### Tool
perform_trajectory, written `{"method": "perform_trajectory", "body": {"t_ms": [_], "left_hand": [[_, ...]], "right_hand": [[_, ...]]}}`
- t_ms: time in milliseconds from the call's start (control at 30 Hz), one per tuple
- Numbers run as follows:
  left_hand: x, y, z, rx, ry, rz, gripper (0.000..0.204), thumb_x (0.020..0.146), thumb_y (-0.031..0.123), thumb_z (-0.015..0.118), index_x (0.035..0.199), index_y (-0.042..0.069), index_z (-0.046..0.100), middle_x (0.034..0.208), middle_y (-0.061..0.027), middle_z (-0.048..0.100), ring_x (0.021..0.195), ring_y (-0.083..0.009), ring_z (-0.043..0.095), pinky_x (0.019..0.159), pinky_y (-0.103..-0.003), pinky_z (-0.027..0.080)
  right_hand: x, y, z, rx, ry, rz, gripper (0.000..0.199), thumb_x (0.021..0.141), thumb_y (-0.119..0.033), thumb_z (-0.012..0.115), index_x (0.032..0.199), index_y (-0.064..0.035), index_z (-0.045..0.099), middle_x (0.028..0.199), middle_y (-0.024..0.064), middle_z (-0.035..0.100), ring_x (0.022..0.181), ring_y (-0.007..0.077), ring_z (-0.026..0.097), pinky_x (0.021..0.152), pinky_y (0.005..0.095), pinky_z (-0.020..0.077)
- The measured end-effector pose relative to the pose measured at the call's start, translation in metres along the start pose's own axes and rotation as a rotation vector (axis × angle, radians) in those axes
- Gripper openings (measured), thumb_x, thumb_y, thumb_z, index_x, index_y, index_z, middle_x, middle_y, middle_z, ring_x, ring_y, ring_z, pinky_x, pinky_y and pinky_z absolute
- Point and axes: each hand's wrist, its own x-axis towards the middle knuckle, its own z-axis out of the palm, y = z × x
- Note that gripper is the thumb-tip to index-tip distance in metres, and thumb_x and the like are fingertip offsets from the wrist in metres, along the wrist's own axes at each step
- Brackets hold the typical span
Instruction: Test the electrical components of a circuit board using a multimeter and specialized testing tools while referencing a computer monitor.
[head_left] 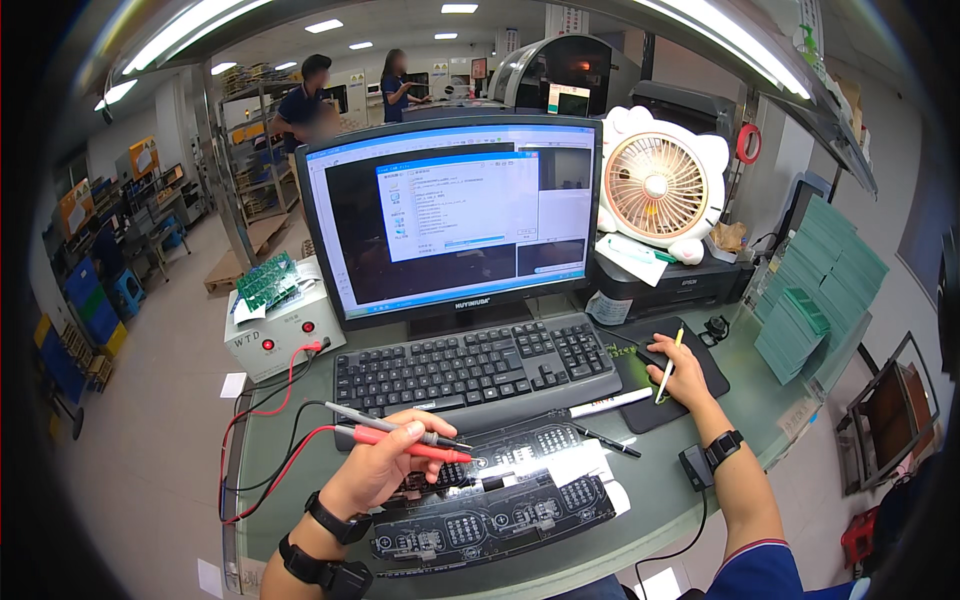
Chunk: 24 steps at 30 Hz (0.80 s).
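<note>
The fingers of the left hand (pixel 380 465) were closed together around two probes, a red probe (pixel 436 453) and a dark grey probe (pixel 362 413), both pointing rightward from the grip. Just beyond those fingertips, to their right and back toward the wearer, lay the circuit panel (pixel 510 517), dark, with rows of rounded boards. Its long axis ran left to right, its right end canted slightly away from the wearer. The probe tips stood at its farther row; whether they touched it, I could not tell.

The left hand was clearly the nearer one. The right hand (pixel 685 375) was well apart, beyond the panel and to the right, its fingers narrowed on a yellow pen (pixel 668 372) above a dark mat (pixel 645 418); from them the panel lay leftward and toward the wearer. Between the two hands were a black pen (pixel 612 441) and a white marker (pixel 612 402). Farther out from the left fingers sat the keyboard (pixel 480 365), with a pale box (pixel 290 320) off to their left.
</note>
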Motion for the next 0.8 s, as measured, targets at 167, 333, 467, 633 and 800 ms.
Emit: {"method": "perform_trajectory", "body": {"t_ms": [167,333,467,633,800], "left_hand": [[0.0002,0.0000,-0.0005,0.011,0.000,0.003,0.035,0.097,0.029,0.048,0.108,-0.002,0.059,0.095,-0.0104,0.061,0.073,-0.0119,0.058,0.070,-0.028,0.053],[0.0009,-0.0021,0.0010,-0.023,0.037,0.020,0.035,0.095,0.028,0.052,0.105,-0.004,0.060,0.086,-0.0112,0.061,0.070,-0.0155,0.061,0.063,-0.028,0.054],[0.0007,-0.0030,0.0004,-0.020,0.030,0.034,0.035,0.096,0.028,0.051,0.106,-0.004,0.060,0.086,-0.0112,0.061,0.071,-0.0154,0.061,0.063,-0.028,0.054],[0.0002,-0.0027,0.0006,-0.015,0.029,0.041,0.035,0.096,0.028,0.051,0.106,-0.005,0.059,0.086,-0.0115,0.061,0.071,-0.0151,0.061,0.063,-0.028,0.054],[-0.0010,-0.0023,0.0027,-0.025,0.041,0.015,0.035,0.096,0.027,0.051,0.105,-0.005,0.060,0.085,-0.0114,0.062,0.070,-0.0151,0.061,0.063,-0.028,0.054]], "right_hand": [[-0.0002,-0.0022,-0.0007,0.009,0.000,0.011,0.041,0.071,-0.014,0.075,0.110,-0.0126,0.063,0.129,0.0085,0.058,0.115,0.0318,0.054,0.098,0.0400,0.0431],[-0.0002,-0.0033,-0.0008,0.015,0.002,0.009,0.043,0.070,-0.014,0.075,0.112,-0.0126,0.062,0.129,0.0086,0.058,0.116,0.0320,0.054,0.098,0.0400,0.0432],[-0.0010,-0.0002,-0.0001,0.008,0.003,-0.003,0.047,0.071,-0.014,0.075,0.115,-0.0128,0.060,0.130,0.0089,0.057,0.115,0.0322,0.054,0.098,0.0399,0.0433],[-0.0007,-0.0070,-0.0016,0.023,0.005,0.013,0.049,0.071,-0.014,0.074,0.117,-0.0129,0.059,0.131,0.0096,0.056,0.114,0.0324,0.054,0.097,0.0396,0.0435],[-0.0050,-0.0021,-0.0009,0.009,0.002,0.010,0.046,0.072,-0.014,0.073,0.116,-0.0124,0.059,0.130,0.0104,0.056,0.115,0.0330,0.054,0.098,0.0400,0.0432]]}}
